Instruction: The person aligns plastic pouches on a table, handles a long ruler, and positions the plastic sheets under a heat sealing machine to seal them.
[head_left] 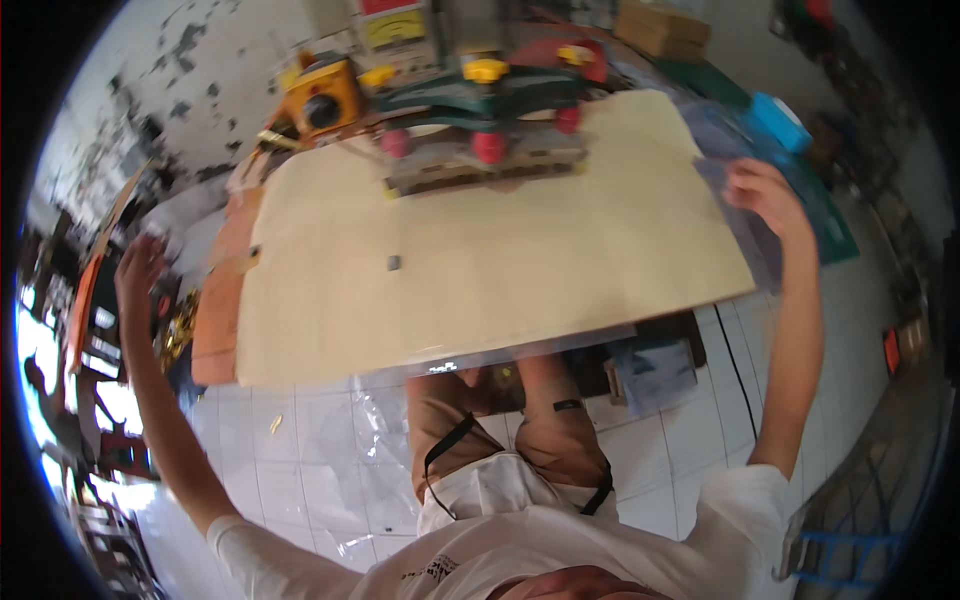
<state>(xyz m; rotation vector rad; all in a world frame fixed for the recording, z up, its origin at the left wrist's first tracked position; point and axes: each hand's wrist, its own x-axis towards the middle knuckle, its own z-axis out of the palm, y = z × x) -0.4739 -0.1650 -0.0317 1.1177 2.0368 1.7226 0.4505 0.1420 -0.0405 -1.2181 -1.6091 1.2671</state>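
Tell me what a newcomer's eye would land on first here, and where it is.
Probably the pale board, broad across the middle of the view. Next, the green frame with yellow knobs at the board's far side, a yellow box to its left. The left hand and right hand are spread wide, at opposite sides of the board.

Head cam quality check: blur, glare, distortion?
Head view: left hand and right hand look soft; green frame smeared. Head view: washed-out patches at the left rim, bright glints on the clear plastic on the floor. Head view: fisheye bends the pale board's edges; corners black.
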